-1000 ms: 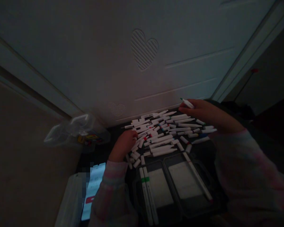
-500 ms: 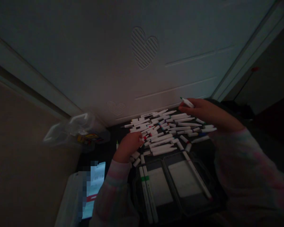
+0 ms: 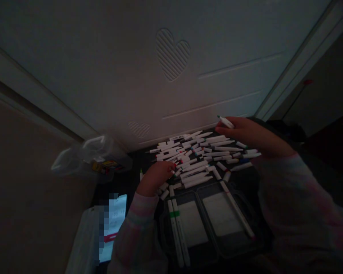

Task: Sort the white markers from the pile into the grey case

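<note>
The scene is very dark. A heap of white markers (image 3: 200, 156) with coloured bands lies on a dark surface in front of a white door. My left hand (image 3: 154, 177) is closed at the heap's near left edge, its fingers curled round a small piece with a red tip. My right hand (image 3: 242, 133) rests at the heap's far right and holds a white marker with a green tip (image 3: 225, 122) pointing up and left. A dark open case (image 3: 214, 224) lies nearest me with two green-banded markers (image 3: 175, 232) on its left and one long marker (image 3: 236, 209) across its right.
A white door with embossed hearts (image 3: 171, 53) stands right behind the heap. A clear plastic container (image 3: 94, 160) sits at the left. A lit phone screen (image 3: 112, 224) lies on a pale lid at the lower left. A dark doorway opens at the right.
My left hand has pulled back a little from the heap toward me, closing on a small red-tipped piece. My right hand with its marker has stayed put.
</note>
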`<state>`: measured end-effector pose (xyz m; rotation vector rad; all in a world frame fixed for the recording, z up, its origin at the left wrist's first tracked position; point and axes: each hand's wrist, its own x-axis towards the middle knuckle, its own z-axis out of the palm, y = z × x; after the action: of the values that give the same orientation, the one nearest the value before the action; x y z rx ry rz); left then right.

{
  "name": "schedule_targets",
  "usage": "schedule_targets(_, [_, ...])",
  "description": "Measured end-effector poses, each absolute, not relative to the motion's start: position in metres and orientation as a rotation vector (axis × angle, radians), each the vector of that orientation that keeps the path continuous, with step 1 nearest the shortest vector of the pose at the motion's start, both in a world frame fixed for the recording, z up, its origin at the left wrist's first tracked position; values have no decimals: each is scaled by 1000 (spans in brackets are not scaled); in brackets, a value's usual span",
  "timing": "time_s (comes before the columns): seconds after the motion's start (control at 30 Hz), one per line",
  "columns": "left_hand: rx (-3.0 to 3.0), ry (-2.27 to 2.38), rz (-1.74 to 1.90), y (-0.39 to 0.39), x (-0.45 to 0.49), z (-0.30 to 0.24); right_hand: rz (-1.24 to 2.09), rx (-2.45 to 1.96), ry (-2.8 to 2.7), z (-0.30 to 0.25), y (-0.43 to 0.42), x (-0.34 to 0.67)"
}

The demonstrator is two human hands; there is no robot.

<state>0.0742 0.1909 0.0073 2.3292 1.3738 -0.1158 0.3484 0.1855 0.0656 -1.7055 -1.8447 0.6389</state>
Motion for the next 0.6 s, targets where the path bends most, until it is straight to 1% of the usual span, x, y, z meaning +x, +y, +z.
schedule_targets(0.3, [2331,1410,-134,193,73,5,699,-1666,-1817,70,183,345])
schedule_targets(0.6, [2301,1431,-113,194,72,1,672,-1667,-1824,68,184,346])
